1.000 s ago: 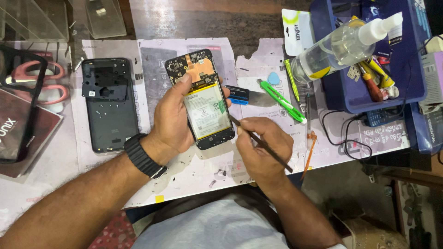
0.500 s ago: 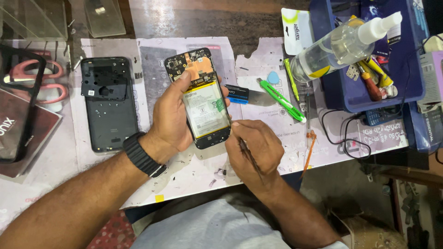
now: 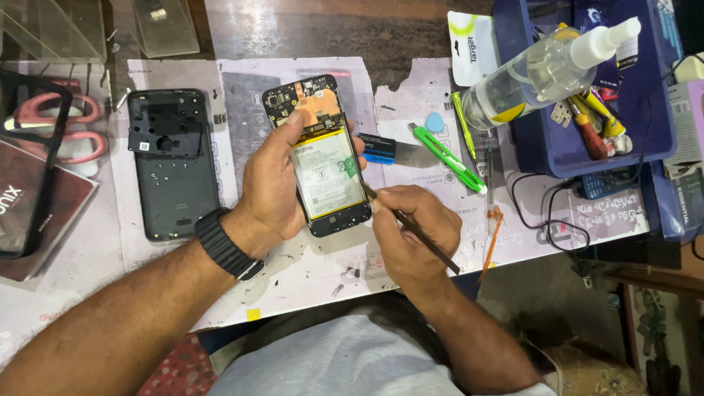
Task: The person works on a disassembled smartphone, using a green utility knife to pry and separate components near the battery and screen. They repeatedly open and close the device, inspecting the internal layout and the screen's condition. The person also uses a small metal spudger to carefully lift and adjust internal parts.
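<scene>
My left hand grips an opened phone from its left side, holding it tilted above the table. The phone shows a pale battery, orange flex parts and a dark board at its top end. My right hand pinches a thin dark tool like a pen, its tip touching the phone's lower right edge. A black watch sits on my left wrist. The phone's dark back cover lies flat on the table at the left, with a small black plate on it.
A blue tray at the right holds a clear spray bottle and screwdrivers. A green cutter, a blue pick and a metal spatula lie right of the phone. Pink-handled scissors and a black frame sit far left. Black cable loops lie by the table's right edge.
My right hand has turned a little, so the tool's shaft shows again behind the fingers, its tip still at the phone's lower right edge. The left hand and phone have barely moved.
</scene>
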